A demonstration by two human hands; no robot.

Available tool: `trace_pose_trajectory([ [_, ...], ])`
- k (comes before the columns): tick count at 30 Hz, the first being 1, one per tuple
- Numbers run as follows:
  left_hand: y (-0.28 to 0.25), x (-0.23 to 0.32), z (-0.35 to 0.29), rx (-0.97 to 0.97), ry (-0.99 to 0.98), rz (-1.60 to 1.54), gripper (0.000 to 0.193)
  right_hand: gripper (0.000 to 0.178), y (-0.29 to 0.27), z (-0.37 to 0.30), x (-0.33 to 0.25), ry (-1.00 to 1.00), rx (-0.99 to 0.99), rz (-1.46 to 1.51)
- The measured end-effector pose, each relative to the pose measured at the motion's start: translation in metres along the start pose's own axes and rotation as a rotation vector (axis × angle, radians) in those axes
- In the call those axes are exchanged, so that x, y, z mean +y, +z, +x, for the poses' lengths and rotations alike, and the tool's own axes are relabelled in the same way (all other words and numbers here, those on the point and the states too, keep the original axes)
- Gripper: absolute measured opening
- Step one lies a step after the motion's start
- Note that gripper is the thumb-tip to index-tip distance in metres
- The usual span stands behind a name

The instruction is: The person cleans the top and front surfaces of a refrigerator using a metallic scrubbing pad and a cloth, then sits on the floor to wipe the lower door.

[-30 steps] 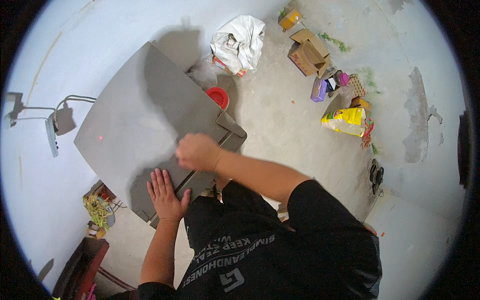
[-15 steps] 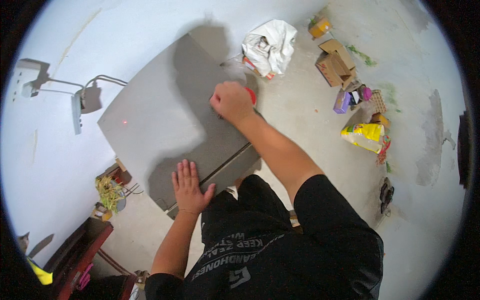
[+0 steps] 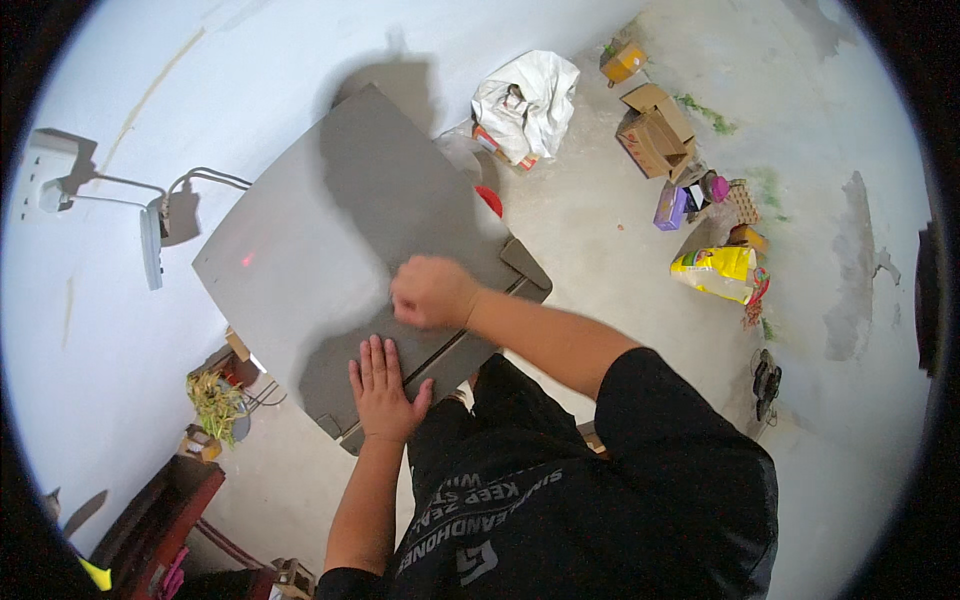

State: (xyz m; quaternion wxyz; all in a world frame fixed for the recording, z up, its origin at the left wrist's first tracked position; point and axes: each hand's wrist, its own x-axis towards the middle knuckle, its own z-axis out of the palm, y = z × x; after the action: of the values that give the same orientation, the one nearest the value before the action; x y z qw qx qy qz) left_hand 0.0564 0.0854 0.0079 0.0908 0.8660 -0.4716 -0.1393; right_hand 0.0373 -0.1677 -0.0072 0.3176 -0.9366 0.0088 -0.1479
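Noting the clenched right hand, blurred, has swung back from near the red tub toward the flat, released left hand. I cannot tell whether the right fingers grasp anything. Grey appliance top lies beneath both, near the wall; I read this as back-and-forth rubbing, still underway.

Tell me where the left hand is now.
In the head view, the left hand lies palm-down on the grey surface, below and left of the right hand.

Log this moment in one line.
left hand: open, flat on grey panel | right hand: curled, over panel, contact unclear | nearby: white bag
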Motion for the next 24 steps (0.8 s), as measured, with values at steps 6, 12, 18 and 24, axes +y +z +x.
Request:
trace_pose_trajectory([
  [6, 0.007, 0.000, 0.000, 0.001, 0.025, -0.023, 0.095, 0.022, -0.061, 0.062, 0.105, 0.386, 0.256, -0.390],
  [12, 0.000, -0.001, -0.001, -0.057, -0.015, -0.006, 0.096, 0.022, -0.029, -0.003, 0.044, 0.296, 0.181, -0.201],
  [18, 0.002, -0.001, 0.004, 0.013, 0.033, -0.006, 0.096, 0.019, -0.041, -0.010, 0.045, 0.205, 0.109, -0.209],
  [24, -0.006, 0.003, 0.003, -0.071, 0.026, 0.036, 0.094, 0.018, -0.055, 0.077, 0.113, 0.479, 0.324, -0.385],
])
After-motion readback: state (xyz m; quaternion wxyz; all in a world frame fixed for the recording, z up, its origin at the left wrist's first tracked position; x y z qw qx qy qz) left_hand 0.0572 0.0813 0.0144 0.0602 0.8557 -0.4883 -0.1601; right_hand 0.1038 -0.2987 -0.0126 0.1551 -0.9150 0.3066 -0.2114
